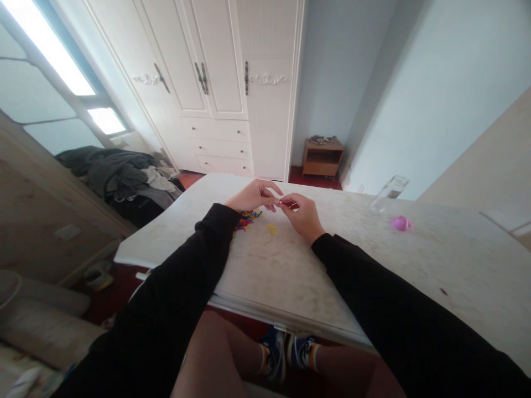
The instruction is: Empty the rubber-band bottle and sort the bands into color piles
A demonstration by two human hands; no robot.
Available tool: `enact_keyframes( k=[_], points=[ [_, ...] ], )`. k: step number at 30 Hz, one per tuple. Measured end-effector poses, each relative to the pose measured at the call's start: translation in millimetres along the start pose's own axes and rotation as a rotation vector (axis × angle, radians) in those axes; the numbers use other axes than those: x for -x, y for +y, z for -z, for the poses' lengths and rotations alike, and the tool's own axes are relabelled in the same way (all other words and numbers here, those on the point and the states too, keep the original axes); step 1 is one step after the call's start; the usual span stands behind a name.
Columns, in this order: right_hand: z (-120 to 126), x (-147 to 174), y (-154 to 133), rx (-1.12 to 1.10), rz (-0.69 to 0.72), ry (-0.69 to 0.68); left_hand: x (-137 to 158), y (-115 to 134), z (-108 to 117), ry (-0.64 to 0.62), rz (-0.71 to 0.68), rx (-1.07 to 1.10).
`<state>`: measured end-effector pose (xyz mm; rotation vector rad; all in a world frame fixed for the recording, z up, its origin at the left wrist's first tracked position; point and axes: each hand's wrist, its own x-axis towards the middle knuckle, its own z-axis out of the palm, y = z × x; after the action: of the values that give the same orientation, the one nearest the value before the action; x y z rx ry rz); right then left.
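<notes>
Over the far part of the white table (pixel 286 271), my two hands meet at the fingertips. The thumb of my left hand (pixel 256 195) touches a tiny item at its tip, while the index finger arches above. The thumb and index finger of my right hand (pixel 302 214) pinch at the same spot. What lies between them is too small to name; a speck of red or orange shows. Below my left wrist lies a pile of small multicoloured strips (pixel 248 220), partly covered by that hand. A few yellow pieces (pixel 271 228) lie apart from the pile, nearer my right hand.
To the right, a clear glass bottle (pixel 390 193) and a pink-purple round object (pixel 401 223) are on the table. Beyond it stand a white wardrobe (pixel 219 66) and a small wooden cabinet (pixel 322 157). Dark clothes (pixel 120 174) are heaped at the left.
</notes>
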<state>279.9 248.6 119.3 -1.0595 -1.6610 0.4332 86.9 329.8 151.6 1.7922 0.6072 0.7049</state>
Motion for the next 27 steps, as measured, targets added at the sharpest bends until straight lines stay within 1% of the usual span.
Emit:
enact_keyframes(
  k=[5, 8, 10, 13, 15, 17, 18, 20, 27],
  points=[
    [5.2, -4.2, 0.5, 0.103, 0.028, -0.017, -0.8, -0.9, 0.1, 0.017, 0.003, -0.016],
    [11.4, -2.0, -9.8, 0.138, 0.103, -0.050, -1.9, 0.8, 0.4, 0.109, -0.020, -0.038],
    [15.2, 4.7, -21.4, 0.102, 0.154, -0.172, -1.9, 3.0, 0.5, 0.203, -0.053, -0.081],
    [19.5, 19.6, -40.5, 0.018, 0.179, -0.436, -1.0, 6.1, 0.1, 0.313, -0.099, -0.158],
    [21.6, 28.2, -50.2, -0.037, 0.184, -0.630, -0.2, 7.1, -0.4, 0.344, -0.112, -0.191],
    [23.1, 33.0, -55.3, -0.088, 0.160, -0.749, 0.4, 7.2, -0.7, 0.347, -0.111, -0.220],
    [23.5, 33.8, -55.9, -0.102, 0.150, -0.780, 0.6, 7.0, -0.7, 0.344, -0.110, -0.237],
    [23.7, 33.4, -54.2, -0.105, 0.144, -0.808, 1.0, 6.5, -0.4, 0.334, -0.107, -0.270],
    [25.5, 29.4, -46.3, -0.045, 0.132, -0.811, 1.1, 5.2, 0.6, 0.318, -0.111, -0.299]
  ],
)
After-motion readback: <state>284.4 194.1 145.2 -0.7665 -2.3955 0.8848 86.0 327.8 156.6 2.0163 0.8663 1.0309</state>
